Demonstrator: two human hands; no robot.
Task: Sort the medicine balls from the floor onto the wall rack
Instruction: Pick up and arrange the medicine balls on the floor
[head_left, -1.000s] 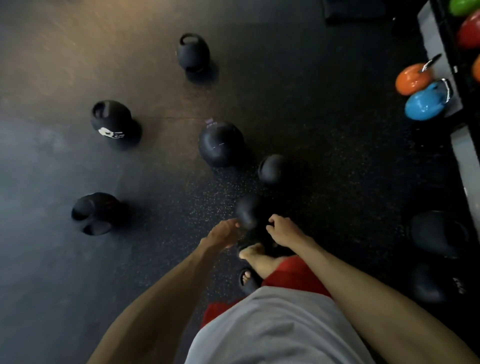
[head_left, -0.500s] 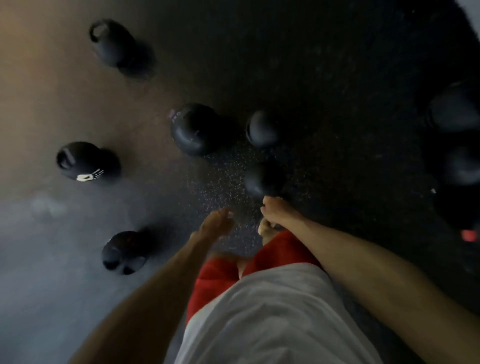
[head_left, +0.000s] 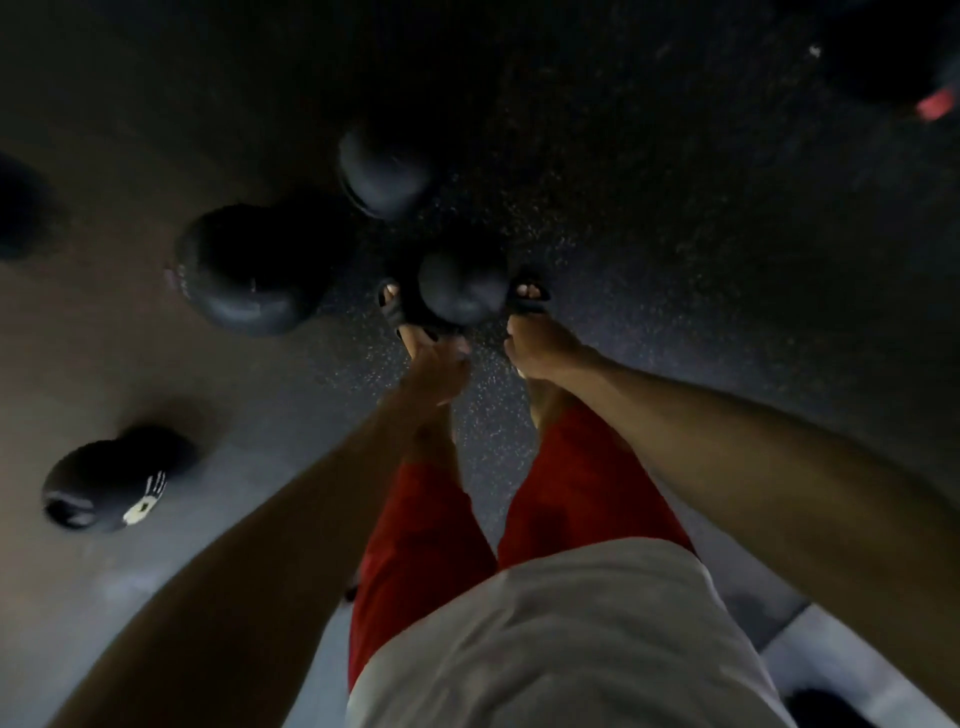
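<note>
A small black medicine ball (head_left: 462, 288) lies on the dark floor between my two sandalled feet. My left hand (head_left: 436, 364) reaches down just short of its near-left side, fingers stretched, and holds nothing. My right hand (head_left: 535, 348) hangs just short of its near-right side, fingers loosely bent and empty. A larger black medicine ball (head_left: 249, 270) sits to the left, and another small black ball (head_left: 384, 174) lies beyond it. The view is dark and blurred. The wall rack is out of sight.
A black kettlebell-like weight with a white logo (head_left: 109, 480) lies at the lower left. Another dark shape (head_left: 15, 208) shows at the left edge. Dark round objects with a red mark (head_left: 935, 104) sit at the top right. A pale floor strip (head_left: 831, 654) runs at the lower right.
My view has tipped further down and forward. The small ball now lies between my feet, and both hands have dropped closer to it. The coloured kettlebells have left the view.
</note>
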